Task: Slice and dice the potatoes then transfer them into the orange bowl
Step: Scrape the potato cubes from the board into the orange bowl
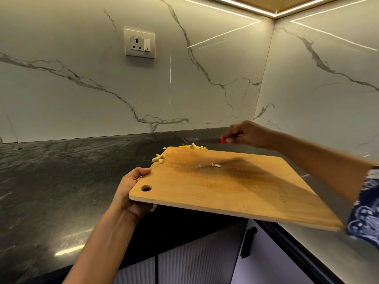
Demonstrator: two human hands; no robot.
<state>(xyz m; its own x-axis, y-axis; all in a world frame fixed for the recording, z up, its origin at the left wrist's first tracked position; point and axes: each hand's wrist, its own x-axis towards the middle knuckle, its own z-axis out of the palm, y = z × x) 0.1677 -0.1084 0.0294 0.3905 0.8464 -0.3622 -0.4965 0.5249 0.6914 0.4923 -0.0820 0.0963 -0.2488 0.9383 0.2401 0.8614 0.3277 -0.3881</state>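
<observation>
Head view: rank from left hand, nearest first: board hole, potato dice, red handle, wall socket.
1. Hole in the board, at the left hand.
2. Potato dice, board's far-left corner.
3. Red handle, in the right hand.
4. Wall socket, high at the back.

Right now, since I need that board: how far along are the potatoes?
Dicing looks done: only small potato cubes show. In hand: the left hand tilts the wooden cutting board toward a sliver of orange bowl; the right hand grips a red-handled knife. Left: cubes at the far edge and mid-board.
</observation>
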